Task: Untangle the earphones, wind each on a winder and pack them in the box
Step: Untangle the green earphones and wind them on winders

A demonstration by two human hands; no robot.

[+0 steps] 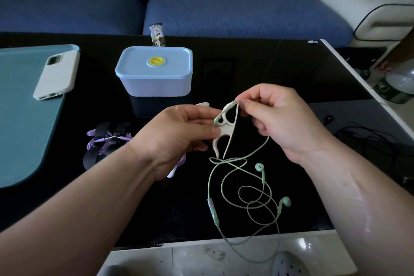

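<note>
My left hand (pixel 179 134) holds a white fishbone-shaped winder (pixel 221 135) by its middle, above the black table. My right hand (pixel 275 119) pinches the green earphone cord at the winder's top end. One turn of cord runs down the winder's right side. The green earphones (pixel 259 167) lie loose below in several loops, both buds on the table, part of the cord hanging over the front edge. Purple earphones (pixel 105 141) lie wound on a black winder to the left. A closed light-blue box (pixel 154 71) with a yellow lid valve stands behind my hands.
A white phone (pixel 56 74) lies on a teal mat (pixel 22 130) at the left. A snack wrapper (pixel 158 34) leans behind the box. Black cables (pixel 367 139) lie at the table's right. A blue sofa runs along the far side. White floor shows below the front edge.
</note>
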